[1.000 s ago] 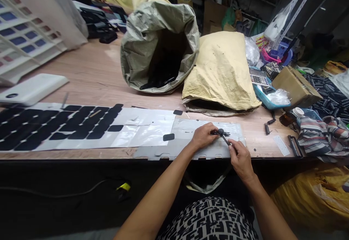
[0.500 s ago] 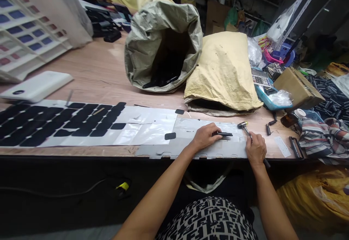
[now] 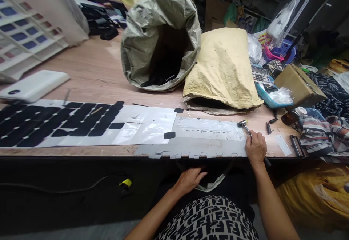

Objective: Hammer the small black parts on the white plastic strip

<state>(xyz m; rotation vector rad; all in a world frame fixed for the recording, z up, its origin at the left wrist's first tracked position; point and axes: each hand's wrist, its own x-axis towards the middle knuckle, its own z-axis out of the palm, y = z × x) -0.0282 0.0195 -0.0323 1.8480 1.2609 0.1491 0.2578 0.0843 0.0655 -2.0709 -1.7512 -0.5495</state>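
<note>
My right hand (image 3: 256,147) is wrapped round the handle of a small hammer (image 3: 242,123), its two-faced head lying just above the right end of a grey plate (image 3: 207,143). Below the table's front edge, my left hand (image 3: 190,180) hangs over the rim of a pale sack (image 3: 211,186) at my lap. Two of its fingers stretch out apart, and no object shows in them; the others are hidden. On the left lies a white sheet (image 3: 141,123) with rows of black rounded pieces (image 3: 81,120).
A grey-green sack (image 3: 136,51) with dark items inside and a yellow sack (image 3: 220,65) lie behind the plate. To the right are a brown bottle (image 3: 291,117), a striped cloth (image 3: 316,134) and a cardboard box (image 3: 298,86). A white power bank-like block (image 3: 35,85) lies left.
My left hand has moved from the plate down below the table edge, and the thin black pieces it held are out of sight. My right hand stays with the hammer.
</note>
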